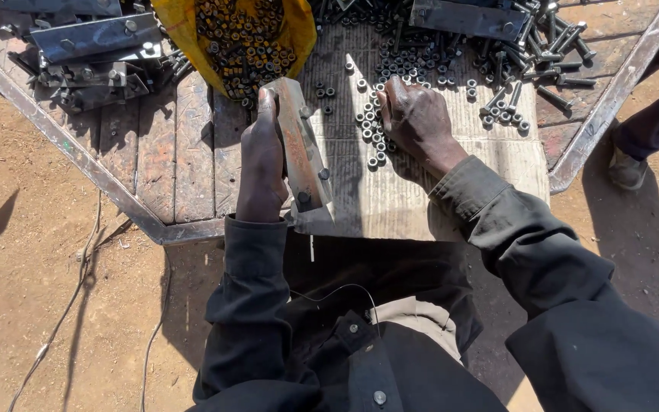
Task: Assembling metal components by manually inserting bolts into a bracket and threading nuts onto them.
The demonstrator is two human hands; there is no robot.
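The left hand (261,164) grips a steel bracket (303,156) upright at the counter (154,160) edge; the right hand (417,122) rests fingers-down among loose nuts (371,133), seemingly picking one. Next likely needs threading it onto a bracket bolt.

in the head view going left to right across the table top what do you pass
stack of metal brackets → yellow bag of nuts → left hand holding a metal bracket → right hand on loose nuts → pile of bolts
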